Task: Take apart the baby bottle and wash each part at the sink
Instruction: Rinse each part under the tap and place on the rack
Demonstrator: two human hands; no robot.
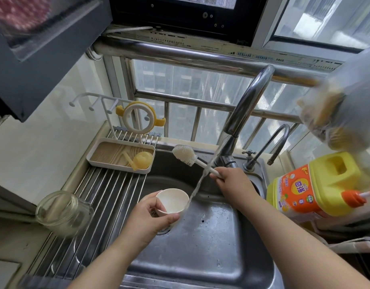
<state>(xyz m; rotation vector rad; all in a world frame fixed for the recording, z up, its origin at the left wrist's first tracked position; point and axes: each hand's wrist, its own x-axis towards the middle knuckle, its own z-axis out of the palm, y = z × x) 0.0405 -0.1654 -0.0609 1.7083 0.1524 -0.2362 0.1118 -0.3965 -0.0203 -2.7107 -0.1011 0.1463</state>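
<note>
Water stream hits cream cap, gripped by left hand at frame centre; right hand grips brush handle over sink.

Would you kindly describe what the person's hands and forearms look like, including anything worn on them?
Both the left hand and the right hand are bare: no gloves, rings, watch or bracelets show. Both forearms are uncovered to the frame's bottom edge, with no sleeve in view. Fingernails look short and unpainted.

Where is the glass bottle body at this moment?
In the head view, the glass bottle lies on its side at the left, on the drying rack beside the sink, below the tray.
</note>
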